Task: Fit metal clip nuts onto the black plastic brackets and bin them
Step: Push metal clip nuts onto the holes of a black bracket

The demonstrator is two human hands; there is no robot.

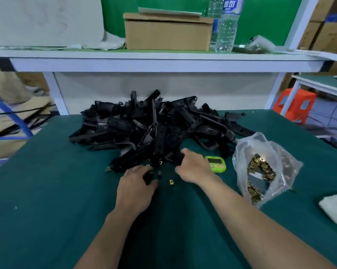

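Our bare forearms reach out over the green mat [47, 191]. Our left hand [136, 183] curls fingers and thumb round a black bracket [148, 176]. A loose clip nut [171, 182] lies on the mat between the hands, touching neither. Our right hand [193, 167] meets the near edge of the bracket pile [154, 125], thumb and forefinger spread; we cannot tell whether it grips anything. The bag of clip nuts [260, 171] sits to its right.

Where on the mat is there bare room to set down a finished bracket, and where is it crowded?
Bare mat lies left of the left hand, gripping a bracket, in front of the bracket pile, and near the front edge between the forearms. Crowded: around the right hand, hemmed by the timer, loose clip nut and bag of clip nuts.
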